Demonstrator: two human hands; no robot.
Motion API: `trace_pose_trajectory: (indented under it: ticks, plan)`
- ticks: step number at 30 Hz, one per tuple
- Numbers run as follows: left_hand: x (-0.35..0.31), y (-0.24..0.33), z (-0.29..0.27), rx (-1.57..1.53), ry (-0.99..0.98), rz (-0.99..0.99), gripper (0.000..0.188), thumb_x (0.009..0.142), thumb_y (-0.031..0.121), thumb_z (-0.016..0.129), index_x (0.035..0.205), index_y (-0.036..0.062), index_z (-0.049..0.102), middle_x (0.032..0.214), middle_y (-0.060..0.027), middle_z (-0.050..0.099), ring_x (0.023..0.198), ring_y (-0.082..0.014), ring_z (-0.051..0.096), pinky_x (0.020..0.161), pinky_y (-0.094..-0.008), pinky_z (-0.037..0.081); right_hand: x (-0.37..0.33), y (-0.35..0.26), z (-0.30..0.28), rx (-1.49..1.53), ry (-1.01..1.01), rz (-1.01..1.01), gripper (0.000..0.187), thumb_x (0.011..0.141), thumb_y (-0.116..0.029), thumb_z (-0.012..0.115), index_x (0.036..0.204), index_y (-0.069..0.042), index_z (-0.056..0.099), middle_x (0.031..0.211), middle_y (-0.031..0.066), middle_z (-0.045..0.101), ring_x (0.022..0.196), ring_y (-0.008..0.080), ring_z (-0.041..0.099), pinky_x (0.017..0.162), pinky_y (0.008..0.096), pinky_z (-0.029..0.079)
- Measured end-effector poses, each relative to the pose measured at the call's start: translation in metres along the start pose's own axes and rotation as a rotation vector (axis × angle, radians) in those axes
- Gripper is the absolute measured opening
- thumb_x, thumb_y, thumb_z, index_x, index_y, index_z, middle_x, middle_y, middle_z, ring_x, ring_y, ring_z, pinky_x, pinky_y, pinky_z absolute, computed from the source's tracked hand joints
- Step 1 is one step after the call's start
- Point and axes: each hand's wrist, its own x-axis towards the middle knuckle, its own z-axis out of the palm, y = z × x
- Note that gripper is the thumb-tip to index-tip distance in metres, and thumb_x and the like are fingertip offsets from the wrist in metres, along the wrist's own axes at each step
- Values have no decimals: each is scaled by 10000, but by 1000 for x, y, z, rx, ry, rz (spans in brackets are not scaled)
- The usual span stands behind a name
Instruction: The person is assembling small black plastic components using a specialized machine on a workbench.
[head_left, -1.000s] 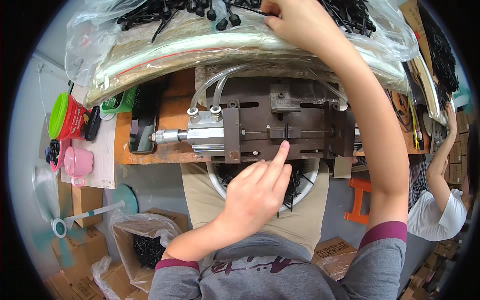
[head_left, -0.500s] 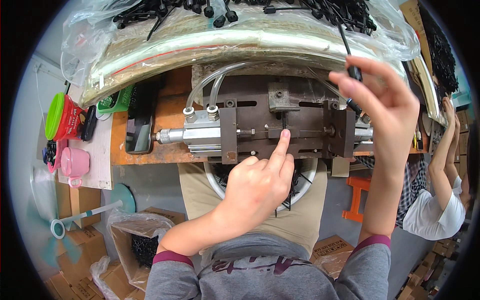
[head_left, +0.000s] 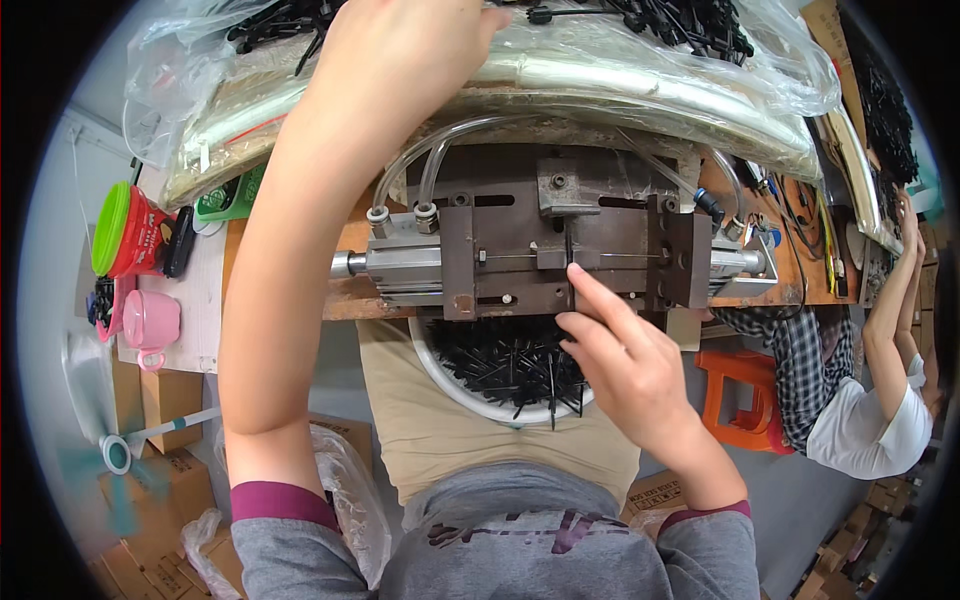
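My right hand point(head_left: 635, 370) is at the middle of a dark metal fixture point(head_left: 610, 225). Its index finger stretches out and the tip touches a thin black rod point(head_left: 570, 243) standing across the small centre block; the other fingers are partly bent below it. My left hand point(head_left: 410, 45) reaches over the plastic-covered far edge to the pile of black stemmed parts point(head_left: 285, 25). Its fingers run out of the picture at the top, so any hold is hidden. A white round tub point(head_left: 436, 383) full of black parts sits at my lap below the fixture.
Air cylinders point(head_left: 405, 265) with clear hoses point(head_left: 432, 175) flank the fixture. More black parts point(head_left: 690, 28) lie at the far right. A pink cup point(head_left: 152, 322) stands on the left. To the right are an orange stool point(head_left: 738, 395) and another person point(head_left: 870, 425).
My left hand has left the fixture for the far pile. My right hand, earlier raised at the right with a black stemmed part, has come down to the fixture's centre.
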Motion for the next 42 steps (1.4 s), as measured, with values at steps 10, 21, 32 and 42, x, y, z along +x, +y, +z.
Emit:
trace_pose_trajectory:
  ticks: [10,21,32,42]
  plan:
    - [0,4,-20,-35,-214,-268,179,798,83,710,917,-47,736,881,-205,702,843,-310,703,778,-378,558,12,-3,0,-218,-21,-56,295,681,-41,668,973,3,657,1290,216,631,578,154,605,579,279,511]
    - [-69,87,-26,-1035,52,-409,253,853,-110,690,1103,-92,655,1028,-149,725,902,-182,718,802,-266,584,25,-6,-24,213,406,25,423,703,-4,867,1085,33,689,1031,180,697,827,233,692,623,279,582]
    - [-122,146,5,-1515,150,-502,319,879,-134,649,1165,-79,519,1141,-177,593,1095,-245,665,942,-313,577,7,-23,-15,56,586,27,462,612,-3,912,999,-39,662,1049,99,605,805,207,622,637,305,519]
    - [-133,120,-4,-1103,146,-411,337,852,-146,650,1178,-92,584,1149,-194,626,1050,-293,696,932,-353,579,-2,-4,-19,148,259,8,329,685,70,793,986,37,663,1209,204,643,953,330,678,785,378,562]
